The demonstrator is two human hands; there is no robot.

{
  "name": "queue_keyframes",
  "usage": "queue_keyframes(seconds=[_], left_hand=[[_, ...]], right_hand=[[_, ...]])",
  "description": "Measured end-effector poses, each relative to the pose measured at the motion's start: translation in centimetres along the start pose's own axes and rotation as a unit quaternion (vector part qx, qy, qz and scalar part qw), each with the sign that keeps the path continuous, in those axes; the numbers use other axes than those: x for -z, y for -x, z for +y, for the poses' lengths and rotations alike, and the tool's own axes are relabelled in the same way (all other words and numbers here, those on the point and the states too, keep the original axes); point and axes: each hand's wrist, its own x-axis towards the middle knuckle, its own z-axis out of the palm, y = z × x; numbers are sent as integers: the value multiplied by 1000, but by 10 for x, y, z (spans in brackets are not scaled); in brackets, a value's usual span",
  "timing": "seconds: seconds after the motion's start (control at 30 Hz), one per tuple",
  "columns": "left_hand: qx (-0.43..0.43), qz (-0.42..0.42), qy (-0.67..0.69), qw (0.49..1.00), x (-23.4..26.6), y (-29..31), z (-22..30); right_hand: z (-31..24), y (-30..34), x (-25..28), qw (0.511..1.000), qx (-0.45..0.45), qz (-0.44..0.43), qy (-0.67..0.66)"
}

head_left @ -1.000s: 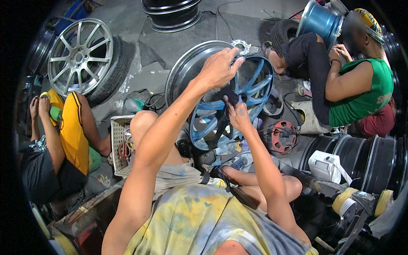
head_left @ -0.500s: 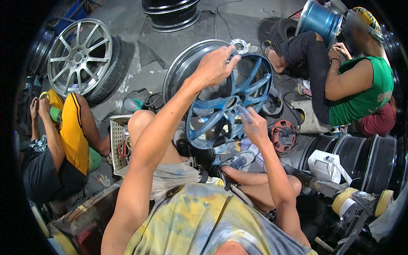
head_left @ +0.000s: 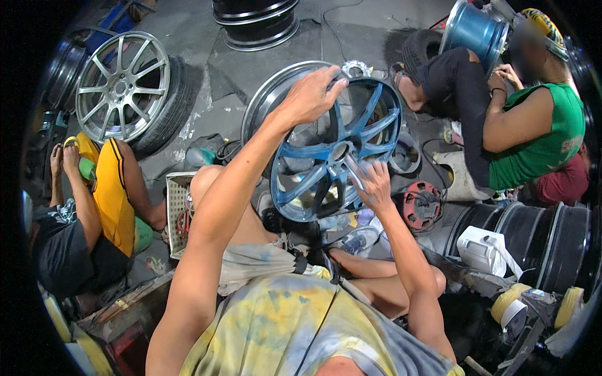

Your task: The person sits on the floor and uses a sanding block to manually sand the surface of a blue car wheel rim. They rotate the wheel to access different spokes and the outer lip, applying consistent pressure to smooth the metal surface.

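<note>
A spoked alloy wheel (head_left: 352, 141) with blue-grey worn spokes leans tilted in front of me, its face toward my right. My left hand (head_left: 310, 95) is hooked over the top edge of its rim, holding it. Low on the spoked face, just right of the hub hole, is my right hand (head_left: 376, 188). Its fingers are smeared by motion, and a pale blur at the fingertips could be a thin piece of something; I cannot make it out. Behind the spokes, the wheel's grey barrel (head_left: 257, 103) shows on the left.
A silver multi-spoke wheel (head_left: 120, 88) leans on a tyre (head_left: 166, 116) at far left. A seated person in yellow shorts (head_left: 116, 194) is left; another in a green top (head_left: 533, 138) sits right. A white basket (head_left: 179, 216), red reel (head_left: 421, 205) and black rims (head_left: 520, 229) stand nearby.
My right hand has shifted slightly down and is still blurred near the hub. The left hand keeps its hold at the rim, and the wheel has tilted a little.
</note>
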Motion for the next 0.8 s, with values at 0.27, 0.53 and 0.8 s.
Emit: queue_keyframes(seconds=[0.27, 0.53, 0.8], left_hand=[[-23, 39, 12, 999, -6, -1, -19], [4, -43, 4, 999, -1, -11, -4], [-15, -7, 26, 1000, 9, -5, -12]], right_hand=[[26, -28, -26, 998, 59, -20, 10], [7, -63, -28, 999, 25, 13, -25], [-2, -5, -18, 996, -52, 22, -69]])
